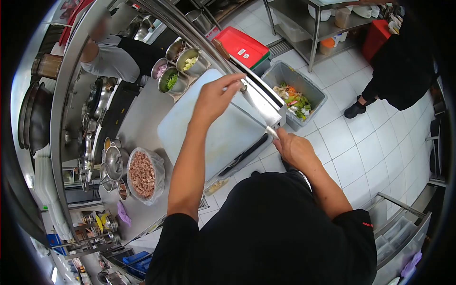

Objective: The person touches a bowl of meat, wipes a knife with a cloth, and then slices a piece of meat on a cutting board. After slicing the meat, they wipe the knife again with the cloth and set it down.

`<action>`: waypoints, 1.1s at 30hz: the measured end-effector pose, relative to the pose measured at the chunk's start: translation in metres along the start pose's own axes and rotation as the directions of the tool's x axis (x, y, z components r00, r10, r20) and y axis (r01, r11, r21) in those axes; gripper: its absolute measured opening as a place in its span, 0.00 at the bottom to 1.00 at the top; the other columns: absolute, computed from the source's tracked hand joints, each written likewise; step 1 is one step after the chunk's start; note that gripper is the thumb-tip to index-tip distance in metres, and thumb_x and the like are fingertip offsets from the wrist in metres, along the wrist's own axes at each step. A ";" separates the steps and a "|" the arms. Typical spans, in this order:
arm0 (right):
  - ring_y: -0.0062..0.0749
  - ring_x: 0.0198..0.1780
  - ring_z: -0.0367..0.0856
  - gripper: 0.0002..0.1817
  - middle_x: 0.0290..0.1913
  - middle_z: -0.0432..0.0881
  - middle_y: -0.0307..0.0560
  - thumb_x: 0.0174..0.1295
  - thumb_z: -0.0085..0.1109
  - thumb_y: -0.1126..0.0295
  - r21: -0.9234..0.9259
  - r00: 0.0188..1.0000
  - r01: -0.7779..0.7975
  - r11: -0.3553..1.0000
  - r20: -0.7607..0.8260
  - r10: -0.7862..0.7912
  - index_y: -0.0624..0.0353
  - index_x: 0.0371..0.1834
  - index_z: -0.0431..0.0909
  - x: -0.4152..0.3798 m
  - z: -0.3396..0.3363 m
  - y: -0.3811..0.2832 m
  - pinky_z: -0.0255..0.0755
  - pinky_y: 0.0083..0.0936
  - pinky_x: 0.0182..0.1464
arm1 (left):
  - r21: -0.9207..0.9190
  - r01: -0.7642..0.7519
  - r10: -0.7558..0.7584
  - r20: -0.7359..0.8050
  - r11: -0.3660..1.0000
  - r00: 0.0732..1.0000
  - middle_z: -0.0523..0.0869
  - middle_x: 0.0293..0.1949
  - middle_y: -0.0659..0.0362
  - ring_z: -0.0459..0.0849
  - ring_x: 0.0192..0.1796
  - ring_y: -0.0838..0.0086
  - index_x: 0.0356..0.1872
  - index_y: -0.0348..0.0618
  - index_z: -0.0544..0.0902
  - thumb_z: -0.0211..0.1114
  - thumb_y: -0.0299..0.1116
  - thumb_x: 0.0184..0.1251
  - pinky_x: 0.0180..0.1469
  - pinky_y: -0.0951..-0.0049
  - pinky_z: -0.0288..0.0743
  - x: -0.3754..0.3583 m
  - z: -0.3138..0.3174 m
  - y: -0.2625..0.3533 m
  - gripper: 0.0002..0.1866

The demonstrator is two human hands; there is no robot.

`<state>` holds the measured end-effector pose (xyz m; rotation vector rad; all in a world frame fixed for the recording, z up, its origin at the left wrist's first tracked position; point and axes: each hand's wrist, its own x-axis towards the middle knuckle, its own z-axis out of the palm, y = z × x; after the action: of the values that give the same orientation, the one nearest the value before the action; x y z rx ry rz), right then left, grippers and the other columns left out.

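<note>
My right hand (295, 149) is closed around the white handle of a knife (271, 132), near the end of the steel counter. Its thin blade runs up and left over a pale, bluish-white cutting board (213, 147) toward my left hand. Over the board's far edge, my left hand (216, 99) reaches out with fingers extended and slightly bent, close to the blade's far end. The fingers partly hide that end of the knife.
Left of the board stand a plastic-lined bowl of diced meat (142, 175) and metal pots of cut vegetables (173, 81). A grey bin (316, 107) holding vegetable scraps and a red-lidded container (240, 46) stand beyond the counter. Other people are at left and right.
</note>
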<state>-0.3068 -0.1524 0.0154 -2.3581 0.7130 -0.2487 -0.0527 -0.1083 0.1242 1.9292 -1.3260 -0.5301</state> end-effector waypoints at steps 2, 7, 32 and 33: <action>0.63 0.30 0.83 0.14 0.28 0.84 0.60 0.72 0.55 0.60 -0.007 1.000 0.011 1.000 0.003 -0.011 0.60 0.44 0.71 -0.001 0.000 0.000 0.76 0.55 0.34 | -0.001 0.021 -0.021 -0.150 1.000 0.988 0.91 0.46 0.57 0.88 0.46 0.75 0.57 0.45 0.87 0.64 0.35 0.74 0.52 0.75 0.79 -0.032 -0.013 -0.012 0.15; 0.63 0.30 0.83 0.14 0.26 0.83 0.61 0.72 0.55 0.59 -0.031 0.999 -0.023 0.999 0.042 0.024 0.60 0.44 0.71 0.004 -0.008 -0.003 0.75 0.55 0.34 | -0.023 0.208 -0.207 -0.232 0.978 0.950 0.88 0.51 0.53 0.85 0.53 0.69 0.58 0.44 0.85 0.70 0.34 0.69 0.59 0.70 0.76 -0.132 -0.003 -0.077 0.18; 0.64 0.78 0.57 0.23 0.78 0.59 0.65 0.68 0.59 0.54 -0.488 0.959 0.217 0.846 -0.055 -0.278 0.41 0.67 0.80 0.148 0.038 0.042 0.56 0.56 0.75 | 0.633 0.045 0.046 -0.127 0.773 0.991 0.67 0.69 0.50 0.63 0.74 0.54 0.69 0.57 0.75 0.72 0.52 0.60 0.76 0.38 0.48 -0.157 0.090 -0.094 0.35; 0.64 0.79 0.55 0.24 0.79 0.57 0.65 0.68 0.59 0.54 -0.540 0.973 0.173 0.823 -0.034 -0.227 0.41 0.67 0.79 0.152 0.032 0.040 0.56 0.57 0.75 | 0.628 0.042 0.052 -0.131 0.777 0.990 0.67 0.69 0.50 0.63 0.74 0.54 0.69 0.57 0.75 0.72 0.52 0.59 0.76 0.38 0.49 -0.158 0.089 -0.095 0.35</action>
<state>-0.1862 -0.2443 -0.0357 -2.9852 0.6357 -0.2842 -0.1151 0.0269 -0.0158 2.4397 -1.5402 0.0945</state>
